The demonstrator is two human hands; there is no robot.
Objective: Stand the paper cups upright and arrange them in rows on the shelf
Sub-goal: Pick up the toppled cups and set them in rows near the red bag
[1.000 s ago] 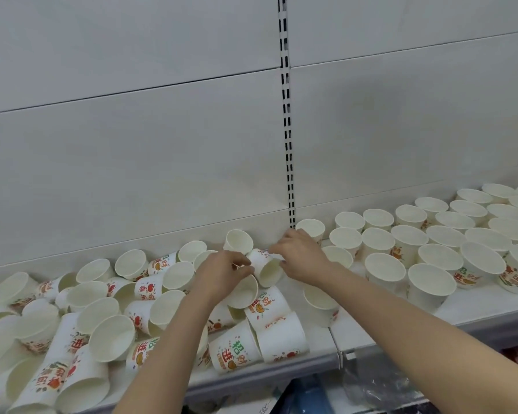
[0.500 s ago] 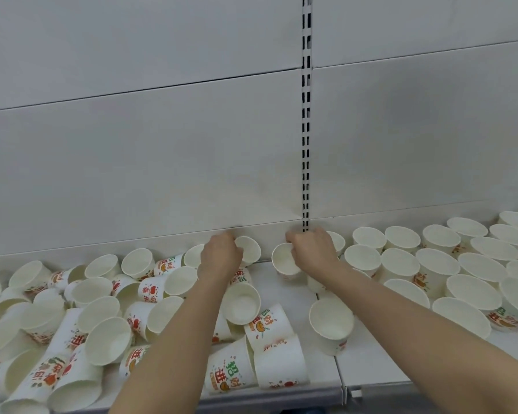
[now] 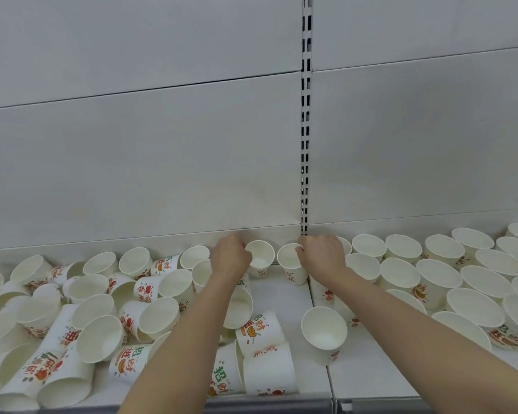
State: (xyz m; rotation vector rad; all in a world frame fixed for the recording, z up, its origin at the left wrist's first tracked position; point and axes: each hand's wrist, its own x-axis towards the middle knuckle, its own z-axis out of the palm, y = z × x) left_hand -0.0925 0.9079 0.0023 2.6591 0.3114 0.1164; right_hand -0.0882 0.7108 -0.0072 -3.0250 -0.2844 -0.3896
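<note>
White paper cups with red, orange and green print cover the shelf point(image 3: 281, 297). My left hand point(image 3: 229, 258) grips the rim of an upright cup point(image 3: 262, 258) at the back of the shelf. Beside it, my right hand point(image 3: 322, 255) holds the rim of a second upright cup point(image 3: 290, 264). To the right, several upright cups point(image 3: 437, 270) stand in rows. On the left lies a jumbled pile of tipped cups point(image 3: 96, 318). One upright cup point(image 3: 325, 334) stands alone near the front.
The grey back panel point(image 3: 162, 162) rises right behind the cups, with a slotted upright point(image 3: 305, 144) at its seam. The shelf's front edge point(image 3: 281, 403) runs along the bottom. A strip of bare shelf shows between my forearms.
Both hands have carried their cups from the middle of the pile to the back of the shelf and stood them upright side by side. The view has tilted upward.
</note>
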